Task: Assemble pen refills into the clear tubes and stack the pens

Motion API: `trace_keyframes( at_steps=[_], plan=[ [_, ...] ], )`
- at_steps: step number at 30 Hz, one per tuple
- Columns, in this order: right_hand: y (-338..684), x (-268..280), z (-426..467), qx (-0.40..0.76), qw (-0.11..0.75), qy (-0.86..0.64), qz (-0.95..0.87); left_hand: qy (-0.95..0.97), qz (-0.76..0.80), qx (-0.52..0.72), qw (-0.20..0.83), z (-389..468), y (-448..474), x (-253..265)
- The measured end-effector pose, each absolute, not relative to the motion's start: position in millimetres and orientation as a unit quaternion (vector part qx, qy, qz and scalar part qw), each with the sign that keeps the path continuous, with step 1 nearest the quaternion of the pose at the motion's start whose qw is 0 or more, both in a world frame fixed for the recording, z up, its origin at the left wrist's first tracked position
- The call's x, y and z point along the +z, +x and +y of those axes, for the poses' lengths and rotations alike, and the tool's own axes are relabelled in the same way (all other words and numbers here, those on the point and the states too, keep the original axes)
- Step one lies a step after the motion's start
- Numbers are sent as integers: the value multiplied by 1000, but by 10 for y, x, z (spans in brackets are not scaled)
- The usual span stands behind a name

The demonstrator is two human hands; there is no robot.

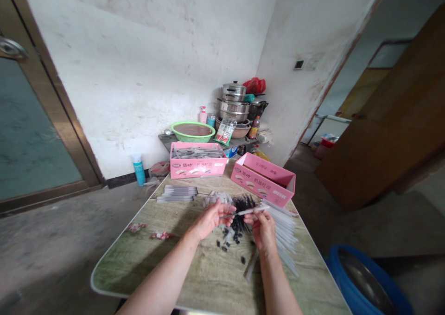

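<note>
My right hand [262, 224] pinches a pale, translucent pen barrel [248, 210] that points left. Close to its end, my left hand [213, 220] has its fingertips closed on a thin dark pen part [226, 216], partly covered by the fingers. Below and behind the hands lies a heap of black pen parts [243, 222], with small black caps [224, 247] scattered toward me. Many loose translucent barrels [283, 227] fan out beside my right hand. A pile of small whitish parts [217, 197] sits just beyond my left hand. Stacked grey-white pens [177, 193] lie farther left.
At the table's [146, 259] far edge stand a pink box [198, 169] filled with pens and a second pink box [264, 178], tilted toward the right. Behind them are a green basin [193, 138] and stacked steel pots [234, 104]. A blue tub [333, 264] stands at right on the floor.
</note>
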State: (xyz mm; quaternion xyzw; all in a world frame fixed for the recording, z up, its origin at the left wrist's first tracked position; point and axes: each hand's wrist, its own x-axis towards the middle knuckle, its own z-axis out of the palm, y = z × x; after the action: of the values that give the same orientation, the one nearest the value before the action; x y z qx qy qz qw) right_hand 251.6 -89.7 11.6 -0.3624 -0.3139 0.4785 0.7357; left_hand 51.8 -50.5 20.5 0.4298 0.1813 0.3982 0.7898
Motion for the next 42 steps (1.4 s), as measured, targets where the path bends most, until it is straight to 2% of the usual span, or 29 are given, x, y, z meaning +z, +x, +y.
trace_keyframes(
  at_steps=[7, 18, 27, 32, 35, 37, 42],
  plan=[
    [2521, 162, -906, 456, 759, -364, -290, 403, 90, 396, 820, -464, 402, 268],
    [2582, 109, -879, 474, 772, -341, -249, 421, 116, 441, 784, -396, 429, 170],
    [2472, 166, -937, 531, 723, -334, -290, 567, 185, 426, 681, -498, 543, 124],
    [2322, 201, -983, 589, 627, -339, -381, 665, 236, 467, 533, -529, 634, 187],
    [2403, 188, -965, 576, 667, -327, -340, 620, 283, 531, 503, -464, 538, 227],
    [2492, 167, -946, 565, 701, -315, -302, 622, 319, 482, 529, -431, 432, 242],
    [2588, 109, -927, 558, 724, -309, -262, 706, 286, 171, 625, -465, 241, 238]
  ],
)
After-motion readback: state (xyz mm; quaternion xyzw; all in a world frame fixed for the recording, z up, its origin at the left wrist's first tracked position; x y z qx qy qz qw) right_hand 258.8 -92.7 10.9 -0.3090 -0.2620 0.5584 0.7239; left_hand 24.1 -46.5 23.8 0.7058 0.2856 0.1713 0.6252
